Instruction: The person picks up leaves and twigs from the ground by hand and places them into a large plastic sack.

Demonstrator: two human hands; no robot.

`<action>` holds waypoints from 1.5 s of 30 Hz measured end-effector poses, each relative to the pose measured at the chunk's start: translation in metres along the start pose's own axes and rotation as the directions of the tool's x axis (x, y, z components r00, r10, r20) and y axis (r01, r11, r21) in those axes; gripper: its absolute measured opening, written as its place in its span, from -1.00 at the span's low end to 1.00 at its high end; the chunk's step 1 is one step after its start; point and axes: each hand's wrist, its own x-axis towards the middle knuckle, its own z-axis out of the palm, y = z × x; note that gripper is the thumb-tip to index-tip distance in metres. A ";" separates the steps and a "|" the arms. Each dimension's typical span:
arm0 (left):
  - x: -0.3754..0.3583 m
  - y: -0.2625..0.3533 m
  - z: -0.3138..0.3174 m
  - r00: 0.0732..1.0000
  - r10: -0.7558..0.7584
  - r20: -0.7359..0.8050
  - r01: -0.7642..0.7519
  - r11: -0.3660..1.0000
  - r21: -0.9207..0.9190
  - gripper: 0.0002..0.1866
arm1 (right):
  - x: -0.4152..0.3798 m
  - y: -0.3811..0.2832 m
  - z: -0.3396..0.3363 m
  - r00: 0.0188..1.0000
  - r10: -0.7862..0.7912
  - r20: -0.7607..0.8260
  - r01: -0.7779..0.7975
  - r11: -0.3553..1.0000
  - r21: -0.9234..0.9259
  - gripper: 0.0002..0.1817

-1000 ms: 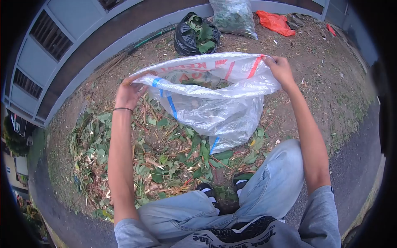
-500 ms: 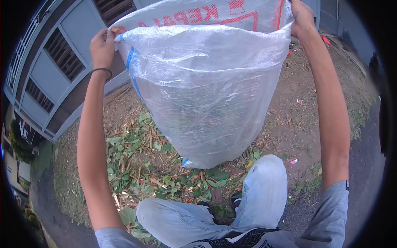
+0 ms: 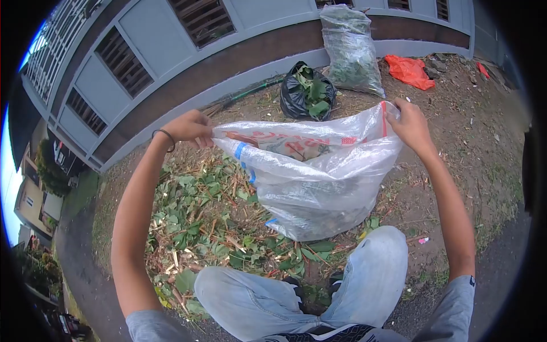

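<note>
A translucent white woven plastic sack (image 3: pixel 319 196) with red lettering inside and blue marks on its left side hangs between my hands, its bottom resting on the ground before my knees. My left hand (image 3: pixel 191 127) pinches the left corner of its mouth. On the other side, my right hand (image 3: pixel 409 122) grips the rim beside a red stripe. The mouth is stretched wide and faces upward. Beneath and left of the sack lie cut leaves and twigs (image 3: pixel 194 216), partly hidden by it.
By the wall (image 3: pixel 250 74) stand a full translucent sack (image 3: pixel 353 54) and a black plastic bag (image 3: pixel 296 94) stuffed with leaves. A red-orange plastic bag (image 3: pixel 409 72) lies on the soil to their right. Asphalt (image 3: pixel 80 268) runs along the left side.
Both hands have come down, lowering the sack's mouth and slackening its body. The wall, the filled sack and the black bag behind it now show.
</note>
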 end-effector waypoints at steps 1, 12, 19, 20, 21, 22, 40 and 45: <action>-0.002 0.005 0.007 1.000 0.008 -0.007 -0.009 0.979 -0.205 -0.87 | -0.005 -0.017 0.001 0.986 -0.098 -0.138 0.087 0.993 -0.081 -0.73; 0.013 0.039 0.080 0.922 0.238 -0.305 -0.387 0.600 -0.700 -0.84 | -0.038 -0.180 0.112 0.826 -0.563 0.020 0.470 0.708 0.528 -0.75; 0.005 0.021 0.068 0.885 0.056 -0.463 -0.387 0.641 -0.663 -0.88 | -0.022 -0.140 0.124 0.902 -0.269 0.338 -0.145 0.549 0.823 -0.81; 0.005 0.016 0.065 0.861 0.009 -0.508 -0.400 0.628 -0.667 -0.87 | -0.017 -0.133 0.123 0.950 -0.257 0.177 0.016 0.606 0.795 -0.81; 0.006 0.011 0.063 0.858 -0.011 -0.514 -0.396 0.625 -0.673 -0.87 | -0.016 -0.127 0.118 0.965 -0.246 0.091 0.124 0.735 0.667 -0.78; 0.006 0.007 0.063 0.860 -0.012 -0.509 -0.395 0.617 -0.681 -0.87 | -0.016 -0.123 0.121 0.965 -0.244 0.098 0.120 0.741 0.660 -0.78; 0.052 -0.090 0.067 0.834 -0.296 -0.465 -0.317 0.434 -0.844 -0.60 | -0.045 -0.088 0.053 0.779 -0.161 0.606 0.236 0.971 -0.046 -0.46; 0.055 -0.109 0.070 0.850 -0.303 -0.431 -0.262 0.466 -0.845 -0.68 | -0.027 -0.055 0.042 0.874 -0.362 0.324 0.415 0.904 -0.108 -0.43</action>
